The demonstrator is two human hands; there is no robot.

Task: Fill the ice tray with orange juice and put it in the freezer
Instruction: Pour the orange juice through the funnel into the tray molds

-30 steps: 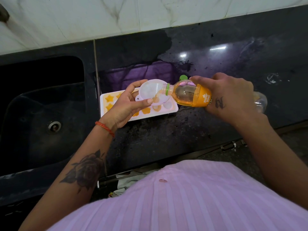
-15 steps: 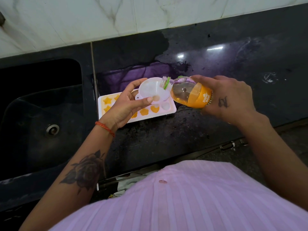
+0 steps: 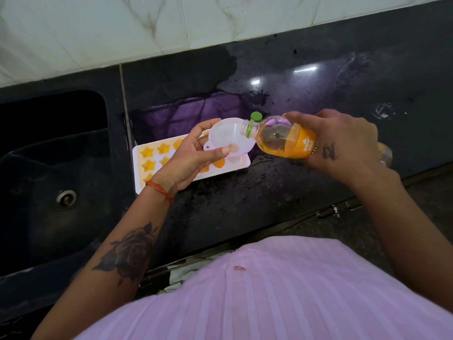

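Observation:
A white ice tray (image 3: 144,186) lies on the dark counter, its star and round cells mostly filled with orange juice. My left hand (image 3: 188,158) holds a white funnel (image 3: 225,136) over the tray's right end, hiding the middle cells. My right hand (image 3: 343,141) grips an orange juice bottle (image 3: 284,141), tipped nearly flat with its open neck over the funnel's rim. A little juice sits at the funnel's bottom. The green bottle cap (image 3: 256,116) lies on the counter just behind the bottle's neck.
A black sink (image 3: 54,173) with a metal drain (image 3: 65,198) lies left of the tray. The dark counter (image 3: 318,89) stretches right and back to a white marble wall (image 3: 147,28). A drawer handle (image 3: 335,209) shows below the counter edge.
The bottle's neck lifted away from the funnel half a second ago and now rests back at the rim. Funnel, left hand and tray stay almost in place.

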